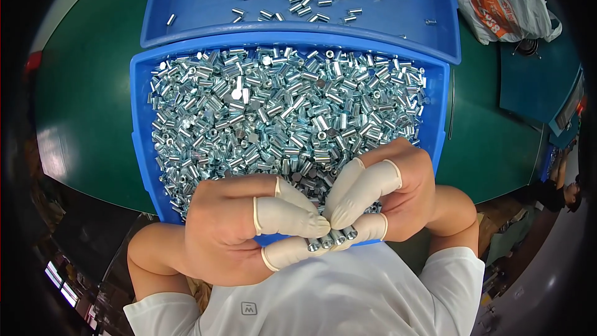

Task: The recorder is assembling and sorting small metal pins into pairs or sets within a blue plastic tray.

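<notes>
My left hand (227, 230) and my right hand (404, 199) meet over the near edge of a blue bin (140, 124). Pale rubber finger cots cover the thumbs and some fingers of both. Pinched between the fingertips is a short row of several shiny metal sleeves (326, 242), side by side, with their round open ends facing me. Both hands are closed on this row; the fingers hide its back part. Loose metal sleeves (273, 112) of the same look fill the bin in a jumbled heap beneath and beyond my hands.
Behind the bin, touching its far rim, is a second blue tray (199, 6) with scattered sleeves (298, 6). A white and orange plastic bag (497, 0) lies at the far right. Everything rests on a green table (87, 106). Another person (559, 196) shows at the right edge.
</notes>
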`<state>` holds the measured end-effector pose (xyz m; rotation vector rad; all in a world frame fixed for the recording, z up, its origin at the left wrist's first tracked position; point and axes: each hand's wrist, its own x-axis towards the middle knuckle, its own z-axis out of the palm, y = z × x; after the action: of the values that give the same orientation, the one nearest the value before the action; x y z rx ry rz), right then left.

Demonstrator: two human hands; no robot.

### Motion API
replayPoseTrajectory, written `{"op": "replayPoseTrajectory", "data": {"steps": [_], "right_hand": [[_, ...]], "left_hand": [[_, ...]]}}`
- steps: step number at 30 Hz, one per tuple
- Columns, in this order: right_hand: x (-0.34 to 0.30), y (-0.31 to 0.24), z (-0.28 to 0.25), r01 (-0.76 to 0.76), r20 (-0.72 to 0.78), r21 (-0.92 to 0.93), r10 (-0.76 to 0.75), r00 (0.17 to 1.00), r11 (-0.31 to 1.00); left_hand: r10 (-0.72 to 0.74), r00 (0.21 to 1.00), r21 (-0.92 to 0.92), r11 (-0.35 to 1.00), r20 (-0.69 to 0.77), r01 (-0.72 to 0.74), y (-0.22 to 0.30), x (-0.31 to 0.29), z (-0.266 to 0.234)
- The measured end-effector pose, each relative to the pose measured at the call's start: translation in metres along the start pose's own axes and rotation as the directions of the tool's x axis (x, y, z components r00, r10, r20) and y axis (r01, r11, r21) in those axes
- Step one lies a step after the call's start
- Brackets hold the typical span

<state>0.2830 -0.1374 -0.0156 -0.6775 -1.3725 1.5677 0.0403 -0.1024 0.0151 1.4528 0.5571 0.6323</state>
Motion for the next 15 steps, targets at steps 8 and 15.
{"op": "replayPoseTrajectory", "data": {"steps": [8,15], "right_hand": [[0.0023,-0.0022,-0.0018,0.001,0.014,-0.018,-0.001,1.000,1.000],[0.0025,-0.0037,-0.0008,-0.002,0.006,-0.022,0.002,1.000,1.000]], "left_hand": [[0.015,1.000,-0.025,1.000,-0.022,-0.016,0.0008,0.0025,0.0019],[-0.004,1.000,-0.037,0.999,-0.008,0.003,0.0008,0.0020,0.0012]]}}
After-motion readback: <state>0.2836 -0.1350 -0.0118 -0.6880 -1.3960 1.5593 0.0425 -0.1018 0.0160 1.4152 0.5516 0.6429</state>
